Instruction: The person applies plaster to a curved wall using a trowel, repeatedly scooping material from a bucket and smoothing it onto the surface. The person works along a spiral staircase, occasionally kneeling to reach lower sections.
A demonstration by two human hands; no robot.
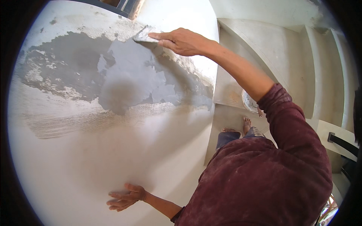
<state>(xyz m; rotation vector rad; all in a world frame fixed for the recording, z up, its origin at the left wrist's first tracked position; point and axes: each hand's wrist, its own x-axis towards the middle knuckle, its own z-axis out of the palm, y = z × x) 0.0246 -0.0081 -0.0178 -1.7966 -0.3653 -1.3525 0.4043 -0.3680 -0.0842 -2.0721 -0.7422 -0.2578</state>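
My right hand (pixel 187 42) reaches up along the wall, its fingers closed around a putty knife (pixel 145 35) smeared with pale filler. The blade rests against the upper edge of a patch of grey filler (pixel 130 71), where rough white plaster begins. Lighter, smoother grey lies in the middle of the patch, with darker grey on both sides. Lower down, my left hand (pixel 127 196) lies with fingers spread on or close to the smooth white wall (pixel 83 162); contact is hard to tell. It holds nothing.
Pale stairs (pixel 298 67) run along the right side. A round container (pixel 249 101), partly hidden by my arm, sits on a step near my bare feet (pixel 247 125). A black handle-like bar (pixel 343 145) juts in at the far right. A dark frame (pixel 128 8) borders the wall's top.
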